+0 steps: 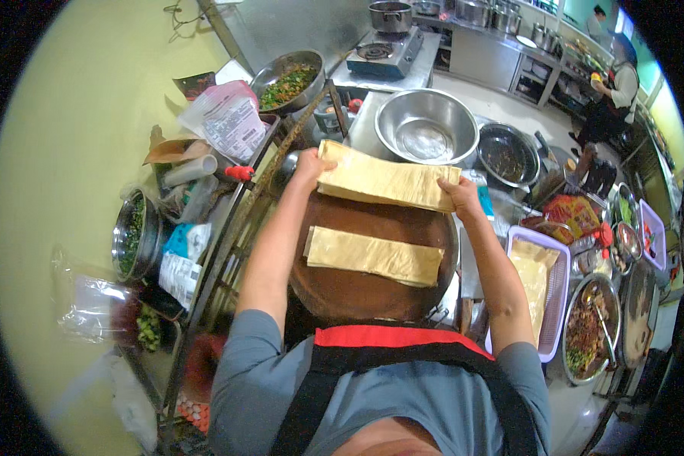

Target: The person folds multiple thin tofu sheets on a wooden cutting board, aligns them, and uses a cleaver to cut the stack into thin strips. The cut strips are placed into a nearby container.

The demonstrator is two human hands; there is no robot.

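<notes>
Both ends of a long stack of pale yellow tofu-skin-like sheets (pixel 387 175) are gripped, the left end by my left hand (pixel 310 170), the right end by my right hand (pixel 461 195). The stack spans the far part of a round brown cutting board (pixel 370 305); whether it rests there or is lifted cannot be told. Nearer to me on the board lies a second strip-shaped stack of the same sheets (pixel 376 256), touched by neither hand. To the right, a lilac plastic basket (pixel 564 285) contains more flat yellow sheets (pixel 531 273).
A large steel basin (pixel 427 128) stands beyond the board, beside a dark pan (pixel 508 154). Knife-like metal (pixel 472 268) lies right of the board. A bowl of mixed chopped filling (pixel 590 325) sits far right. Left are a metal shelf edge (pixel 216 268) and bowls. A person (pixel 613 91) stands behind.
</notes>
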